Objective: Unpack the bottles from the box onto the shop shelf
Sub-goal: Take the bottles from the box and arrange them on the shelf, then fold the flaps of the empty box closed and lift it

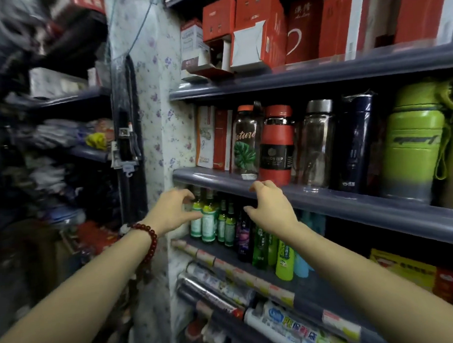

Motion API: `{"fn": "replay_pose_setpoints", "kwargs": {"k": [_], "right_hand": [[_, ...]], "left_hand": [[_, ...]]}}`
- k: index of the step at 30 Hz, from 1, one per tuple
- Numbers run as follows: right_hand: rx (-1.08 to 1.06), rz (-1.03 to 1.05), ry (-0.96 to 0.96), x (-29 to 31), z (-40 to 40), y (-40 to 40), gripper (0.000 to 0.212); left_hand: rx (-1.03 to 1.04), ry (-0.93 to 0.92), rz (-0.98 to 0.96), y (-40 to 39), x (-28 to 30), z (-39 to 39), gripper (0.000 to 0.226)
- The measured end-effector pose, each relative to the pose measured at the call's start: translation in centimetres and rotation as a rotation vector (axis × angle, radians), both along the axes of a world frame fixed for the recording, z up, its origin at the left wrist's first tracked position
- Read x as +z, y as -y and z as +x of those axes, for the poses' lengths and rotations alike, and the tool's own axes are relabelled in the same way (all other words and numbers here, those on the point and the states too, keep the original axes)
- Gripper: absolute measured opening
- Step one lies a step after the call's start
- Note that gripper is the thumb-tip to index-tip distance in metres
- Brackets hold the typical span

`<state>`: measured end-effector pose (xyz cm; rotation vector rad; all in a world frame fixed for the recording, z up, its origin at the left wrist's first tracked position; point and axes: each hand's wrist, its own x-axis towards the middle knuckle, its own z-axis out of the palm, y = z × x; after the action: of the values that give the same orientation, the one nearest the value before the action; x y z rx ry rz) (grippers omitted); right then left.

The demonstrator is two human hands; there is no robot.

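Far left of the shop shelf [328,199] it's all blur: dark racks w/ folded cloth and bags, nothing sharp enough to name. Next a floral-papered post [161,122] forms the shelf unit's left edge, w/ a dark strap hanging beside it. The left hand [170,210], red bead bracelet [148,241] on the wrist, reaches in just under the shelf's front lip at its left end; fingers curled toward the necks of the small green bottles [207,220], fingertips at or touching the caps, but I can't tell if it's actually gripping one. Those bottles stand upright in a tight cluster on the tier below the shelf lip, white labels, hard against the post. Right of them, same lower tier: a dark purple bottle [244,239], then taller green bottles [260,248], a lime one and a pale blue one. The right hand [271,208] hovers in front of the shelf lip, above the purple bottle, fingers loosely bent, holding nothing. On top of the shelf, L to R: two cartons, a clear bottle w/ leaf print [244,141], a red flask [276,144], a clear tumbler, a navy flask, a big lime-green flask [412,144]. Tier above that: red boxes [261,23]. Below the bottle tier: rolled film and foil packs [219,291]. The box isn't in sight.
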<state>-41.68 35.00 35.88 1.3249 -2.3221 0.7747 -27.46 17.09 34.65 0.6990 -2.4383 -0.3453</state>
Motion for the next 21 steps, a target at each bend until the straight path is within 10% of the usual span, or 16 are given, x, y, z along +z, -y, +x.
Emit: {"fn": "replay_pose_setpoints", "kwargs": {"k": [21], "right_hand": [[0.456, 0.445, 0.308, -20.6, 18.2, 9.7, 0.045]], "left_hand": [[0.555, 0.226, 0.427, -0.3, -19.9, 28.7, 0.047]]}}
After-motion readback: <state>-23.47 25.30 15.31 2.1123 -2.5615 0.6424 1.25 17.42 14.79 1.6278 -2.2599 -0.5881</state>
